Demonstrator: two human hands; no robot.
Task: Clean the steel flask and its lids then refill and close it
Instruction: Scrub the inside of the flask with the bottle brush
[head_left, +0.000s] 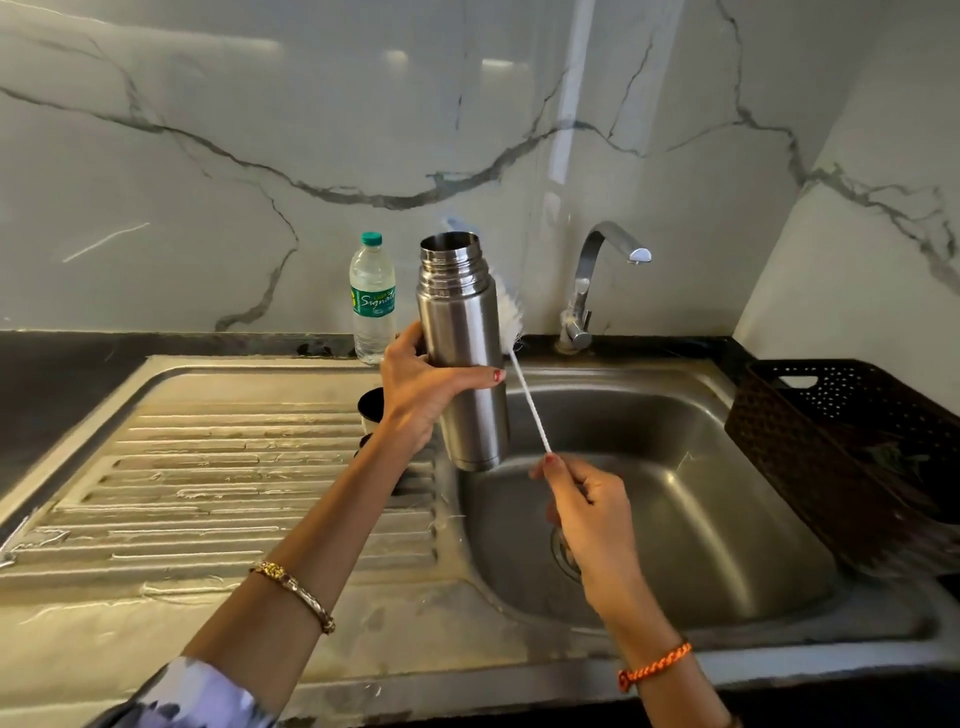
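Scrubbing looked to be the step in hand, with the outside wall getting the bristles. The left hand (421, 387) held the open steel flask (462, 343) upright above the sink basin's (701, 519) left edge, fingers and thumb wrapped round its middle. The right hand (587, 512) pinched the thin handle end of the white bottle brush (511, 332), whose head lay against the flask's right side. Next, by my reckoning, the brush needed lifting to the mouth and feeding down inside.
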